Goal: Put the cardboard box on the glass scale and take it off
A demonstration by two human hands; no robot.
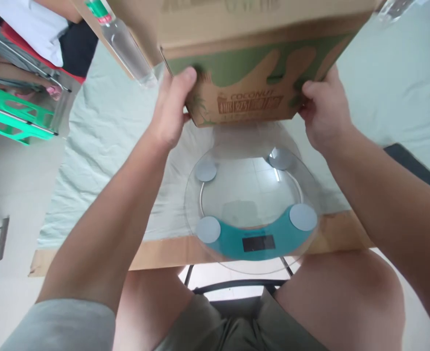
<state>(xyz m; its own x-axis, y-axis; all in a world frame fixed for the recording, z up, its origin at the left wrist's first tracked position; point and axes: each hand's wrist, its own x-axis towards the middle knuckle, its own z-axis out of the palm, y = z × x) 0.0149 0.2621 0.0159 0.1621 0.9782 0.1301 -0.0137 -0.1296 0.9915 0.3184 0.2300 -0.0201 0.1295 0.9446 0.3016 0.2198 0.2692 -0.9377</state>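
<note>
Between my two hands is a brown cardboard box (251, 105) with green print and the word COCONUT on its near side. My left hand (173, 105) grips its left end, thumb on the printed face. On the opposite end my right hand (326, 105) holds the box the same way, its fingers partly hidden behind the cardboard. Nearer to me lies a round glass bathroom scale (258, 195) with silvery foot pads and a teal strip. Its display (258, 243) looks dark. The box is beyond the scale; whether they touch, I cannot tell.
A clear bottle with a green cap (129, 48) lies left of the box. Another clear bottle (395, 9) shows at the top right. A dark flat object (415, 165) rests beside my right forearm. Pale cloth (101, 161) covers the table. A green stool (17, 114) and a person (43, 29) are at left.
</note>
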